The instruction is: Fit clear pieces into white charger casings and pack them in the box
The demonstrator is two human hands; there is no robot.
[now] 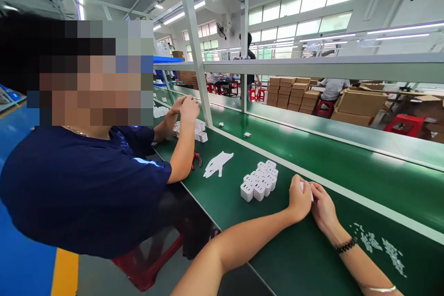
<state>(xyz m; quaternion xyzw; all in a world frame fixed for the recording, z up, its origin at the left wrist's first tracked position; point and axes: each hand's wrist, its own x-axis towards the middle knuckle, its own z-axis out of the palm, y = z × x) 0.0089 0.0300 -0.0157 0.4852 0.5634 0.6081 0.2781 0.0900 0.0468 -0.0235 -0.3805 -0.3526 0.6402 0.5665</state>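
My left hand (299, 199) and my right hand (323, 207) rest together on the green conveyor belt (312, 259), both pinching one small white charger (306, 187) between the fingertips. Most of the charger is hidden by my fingers. A beaded bracelet sits on my right wrist. Just left of my hands stands a cluster of several white chargers (259, 180), packed upright in rows.
A co-worker in a dark blue shirt (83, 185) sits close on my left, hands raised over another pile of white chargers (197, 132). Red-handled pliers (196, 159) and a white glove (218, 164) lie between us. Small white scraps (379, 245) lie at right. Cardboard boxes (294, 93) stand beyond the line.
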